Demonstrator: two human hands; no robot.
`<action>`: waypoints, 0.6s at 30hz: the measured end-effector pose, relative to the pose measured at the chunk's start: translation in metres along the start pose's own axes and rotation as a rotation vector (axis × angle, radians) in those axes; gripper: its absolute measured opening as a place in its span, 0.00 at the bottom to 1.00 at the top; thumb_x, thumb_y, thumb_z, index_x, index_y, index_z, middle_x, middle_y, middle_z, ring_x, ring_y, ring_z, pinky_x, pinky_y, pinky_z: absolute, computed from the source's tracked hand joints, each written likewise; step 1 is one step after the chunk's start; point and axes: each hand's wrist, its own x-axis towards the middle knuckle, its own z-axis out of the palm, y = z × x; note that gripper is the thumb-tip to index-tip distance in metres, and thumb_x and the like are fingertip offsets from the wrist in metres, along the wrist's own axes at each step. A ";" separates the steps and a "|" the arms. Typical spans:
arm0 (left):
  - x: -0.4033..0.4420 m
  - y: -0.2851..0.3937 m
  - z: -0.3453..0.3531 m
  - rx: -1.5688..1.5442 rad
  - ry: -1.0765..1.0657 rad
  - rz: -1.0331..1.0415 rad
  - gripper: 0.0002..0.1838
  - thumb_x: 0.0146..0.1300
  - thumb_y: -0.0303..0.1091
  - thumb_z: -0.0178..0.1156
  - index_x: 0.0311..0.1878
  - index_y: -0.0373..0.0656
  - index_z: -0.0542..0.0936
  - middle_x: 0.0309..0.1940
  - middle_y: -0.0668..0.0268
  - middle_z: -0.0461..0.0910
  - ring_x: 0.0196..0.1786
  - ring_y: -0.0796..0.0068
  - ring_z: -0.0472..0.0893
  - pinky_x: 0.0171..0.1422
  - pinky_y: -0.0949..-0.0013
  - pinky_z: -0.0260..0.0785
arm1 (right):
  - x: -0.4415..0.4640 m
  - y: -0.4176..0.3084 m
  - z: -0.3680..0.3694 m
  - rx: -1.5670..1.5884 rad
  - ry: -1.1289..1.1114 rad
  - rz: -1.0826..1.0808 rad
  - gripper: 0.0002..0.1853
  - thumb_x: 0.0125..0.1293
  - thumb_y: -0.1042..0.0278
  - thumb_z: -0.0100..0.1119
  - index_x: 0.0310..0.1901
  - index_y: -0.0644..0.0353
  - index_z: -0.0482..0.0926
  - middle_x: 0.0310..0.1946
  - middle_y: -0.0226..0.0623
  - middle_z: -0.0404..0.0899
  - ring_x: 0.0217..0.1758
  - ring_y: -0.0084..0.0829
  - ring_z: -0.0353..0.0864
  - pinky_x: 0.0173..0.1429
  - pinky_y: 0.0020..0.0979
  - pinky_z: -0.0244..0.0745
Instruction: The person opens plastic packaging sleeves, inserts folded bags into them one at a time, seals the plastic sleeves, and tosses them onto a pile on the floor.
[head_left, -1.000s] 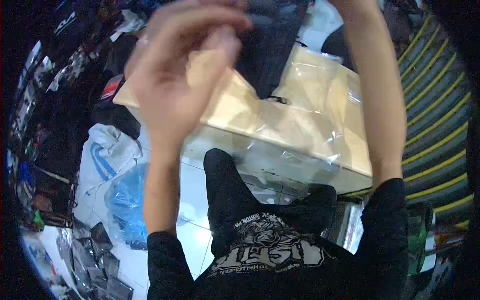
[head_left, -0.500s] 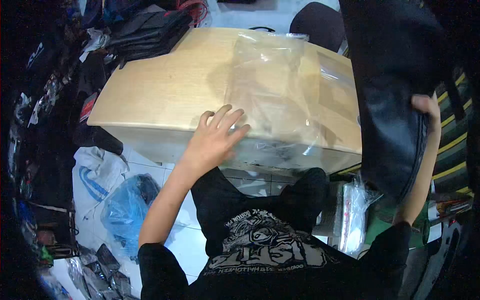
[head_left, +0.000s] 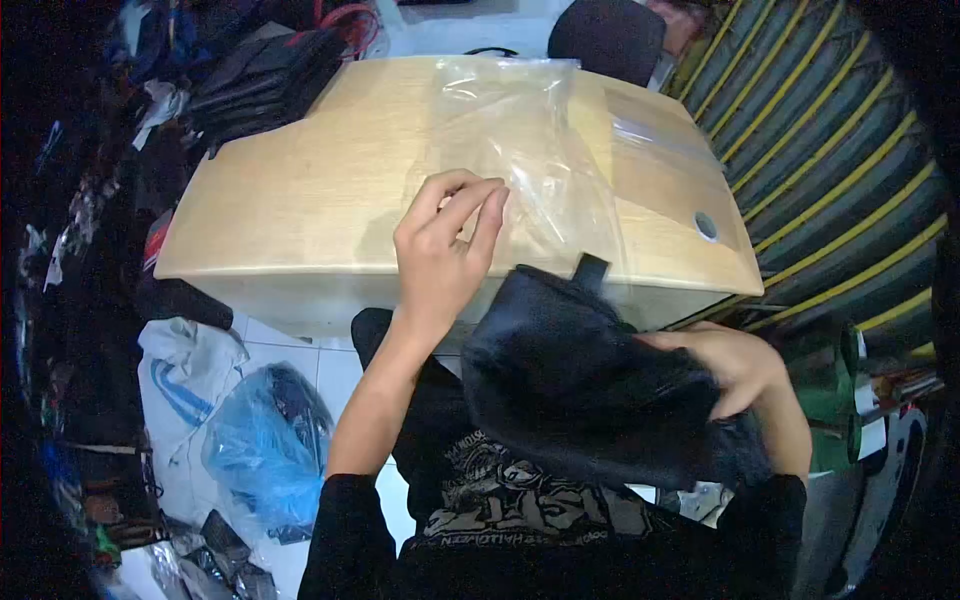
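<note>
My right hand (head_left: 735,370) is closed on a dark, soft black bag (head_left: 590,370) with a short tab at its upper edge. The bag hangs tilted over my lap, in front of the table's near edge. Thumb and fingertips of my left hand (head_left: 445,235) are pinched together above a clear plastic bag (head_left: 510,130) that lies flat on the table. Whether a fold of the plastic is between those fingertips cannot be made out.
The pale wooden table (head_left: 300,190) has a round cable hole (head_left: 706,227) at its right. A black stack (head_left: 265,85) sits on its far left corner. A blue plastic bag (head_left: 268,450) lies on the floor at left; yellow-striped dark material (head_left: 830,150) stands at right.
The black bag has come down and left from the upper right to above my lap, held by my right hand. My left hand's spread fingers have drawn together into a pinch.
</note>
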 end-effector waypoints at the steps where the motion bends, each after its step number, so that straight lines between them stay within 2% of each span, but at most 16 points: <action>1: 0.001 0.002 0.002 -0.041 0.003 -0.018 0.04 0.56 0.26 0.65 0.36 0.39 0.84 0.33 0.62 0.79 0.30 0.73 0.80 0.29 0.73 0.70 | 0.014 -0.018 0.000 0.040 -0.028 0.150 0.49 0.45 0.58 0.71 0.66 0.72 0.58 0.62 0.57 0.67 0.66 0.46 0.68 0.67 0.36 0.62; 2: 0.001 0.002 0.003 -0.051 -0.016 -0.023 0.04 0.57 0.27 0.66 0.36 0.40 0.85 0.33 0.64 0.79 0.29 0.76 0.79 0.26 0.76 0.68 | 0.019 -0.019 0.002 -0.002 0.023 0.204 0.48 0.45 0.59 0.71 0.66 0.72 0.59 0.61 0.57 0.68 0.65 0.45 0.69 0.67 0.36 0.63; 5: 0.004 0.002 0.001 -0.144 -0.074 -0.063 0.05 0.57 0.28 0.66 0.36 0.41 0.85 0.33 0.64 0.79 0.29 0.76 0.78 0.26 0.77 0.67 | 0.020 -0.004 0.004 -0.056 0.111 0.313 0.46 0.45 0.60 0.71 0.65 0.71 0.60 0.60 0.56 0.69 0.63 0.44 0.70 0.66 0.35 0.63; 6: 0.006 0.005 -0.001 -0.150 -0.117 -0.045 0.05 0.57 0.26 0.65 0.38 0.40 0.86 0.34 0.64 0.80 0.29 0.80 0.77 0.30 0.77 0.68 | 0.023 -0.002 0.002 0.020 0.106 0.420 0.46 0.45 0.59 0.70 0.65 0.70 0.61 0.61 0.56 0.69 0.63 0.43 0.69 0.67 0.35 0.61; 9: 0.010 0.003 -0.003 -0.166 -0.154 0.081 0.06 0.55 0.25 0.66 0.37 0.41 0.86 0.34 0.64 0.80 0.29 0.80 0.77 0.31 0.77 0.69 | 0.024 0.011 0.001 -0.144 0.303 0.322 0.45 0.45 0.60 0.69 0.65 0.69 0.61 0.61 0.54 0.69 0.64 0.43 0.68 0.69 0.34 0.59; 10: 0.010 0.003 -0.002 -0.142 -0.170 0.123 0.10 0.52 0.22 0.67 0.39 0.42 0.86 0.34 0.64 0.80 0.30 0.78 0.79 0.31 0.76 0.70 | 0.024 0.006 -0.003 -0.009 0.340 0.375 0.45 0.45 0.60 0.69 0.65 0.69 0.61 0.61 0.52 0.69 0.64 0.41 0.68 0.69 0.33 0.57; 12: 0.011 -0.001 0.000 -0.079 -0.192 0.211 0.12 0.51 0.21 0.66 0.40 0.42 0.84 0.35 0.63 0.79 0.35 0.72 0.79 0.33 0.72 0.72 | 0.021 0.005 -0.007 0.194 0.434 0.445 0.45 0.45 0.61 0.68 0.65 0.69 0.61 0.61 0.49 0.69 0.64 0.38 0.67 0.70 0.32 0.56; 13: 0.011 -0.003 0.001 -0.046 -0.202 0.254 0.13 0.50 0.20 0.65 0.41 0.41 0.84 0.35 0.63 0.78 0.37 0.69 0.79 0.33 0.71 0.72 | 0.019 0.004 -0.009 0.192 0.479 0.472 0.43 0.46 0.62 0.68 0.64 0.70 0.62 0.60 0.48 0.70 0.63 0.37 0.67 0.70 0.32 0.56; 14: 0.009 -0.005 0.001 -0.092 -0.240 0.218 0.19 0.48 0.17 0.63 0.45 0.41 0.82 0.37 0.62 0.77 0.39 0.65 0.79 0.37 0.67 0.74 | 0.017 0.003 -0.012 0.191 0.524 0.499 0.42 0.46 0.63 0.68 0.64 0.71 0.62 0.59 0.47 0.71 0.63 0.35 0.68 0.70 0.32 0.56; 17: 0.005 -0.016 0.007 -0.006 -0.204 0.254 0.22 0.49 0.13 0.61 0.47 0.45 0.83 0.41 0.62 0.78 0.31 0.74 0.80 0.32 0.74 0.73 | 0.012 0.009 -0.012 0.305 0.651 0.502 0.42 0.46 0.65 0.68 0.64 0.71 0.62 0.58 0.44 0.72 0.62 0.33 0.68 0.69 0.31 0.57; 18: 0.006 -0.010 0.006 -0.059 -0.195 0.197 0.21 0.49 0.13 0.61 0.46 0.44 0.83 0.39 0.63 0.79 0.33 0.71 0.80 0.34 0.73 0.73 | 0.013 0.007 -0.012 0.313 0.653 0.512 0.42 0.46 0.65 0.68 0.64 0.71 0.62 0.58 0.45 0.72 0.62 0.34 0.68 0.69 0.31 0.56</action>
